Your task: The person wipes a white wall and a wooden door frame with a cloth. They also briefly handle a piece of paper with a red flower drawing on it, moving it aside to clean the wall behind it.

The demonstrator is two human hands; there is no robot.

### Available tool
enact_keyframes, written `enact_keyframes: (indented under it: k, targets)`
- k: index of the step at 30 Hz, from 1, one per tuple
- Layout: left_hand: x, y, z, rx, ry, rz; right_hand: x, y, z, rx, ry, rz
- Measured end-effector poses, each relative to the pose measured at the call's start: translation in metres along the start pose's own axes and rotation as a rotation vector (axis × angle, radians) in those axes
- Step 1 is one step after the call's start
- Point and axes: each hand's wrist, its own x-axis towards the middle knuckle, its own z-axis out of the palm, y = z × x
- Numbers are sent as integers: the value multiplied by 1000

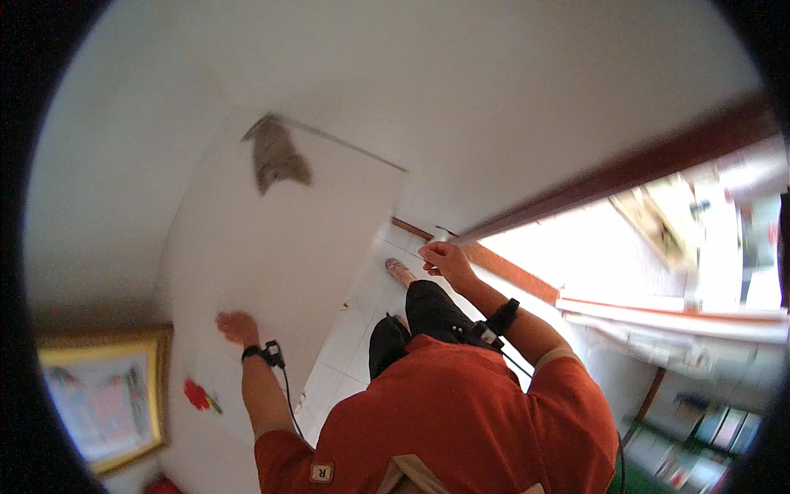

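Observation:
My left hand is raised at the left in front of a pale wall or panel, blurred, with nothing seen in it. Below it a red flower-shaped item with a green part lies against the pale surface. My right hand is near the middle with its fingers curled, beside a reddish-brown wooden frame edge; whether it holds something small cannot be told. Both wrists wear black straps with small cabled devices.
A gold-framed picture is at lower left. A grey-brown cloth-like shape shows on the pale surface at the upper left. White floor tiles lie by my feet. Bright window-like openings and shelves with blurred items are at right.

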Motion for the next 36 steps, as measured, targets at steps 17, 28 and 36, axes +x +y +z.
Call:
enact_keyframes:
  k: [17, 28, 36]
  targets:
    - [-321, 340, -344, -1029, 249, 1392, -144, 56, -340, 439, 592, -228]
    - [-447, 611, -435, -876, -604, 1422, -249, 80, -564, 669, 1048, -249]
    - [-375, 713, -433, -472, -339, 1882, -224, 79, -603, 794, 1152, -249]
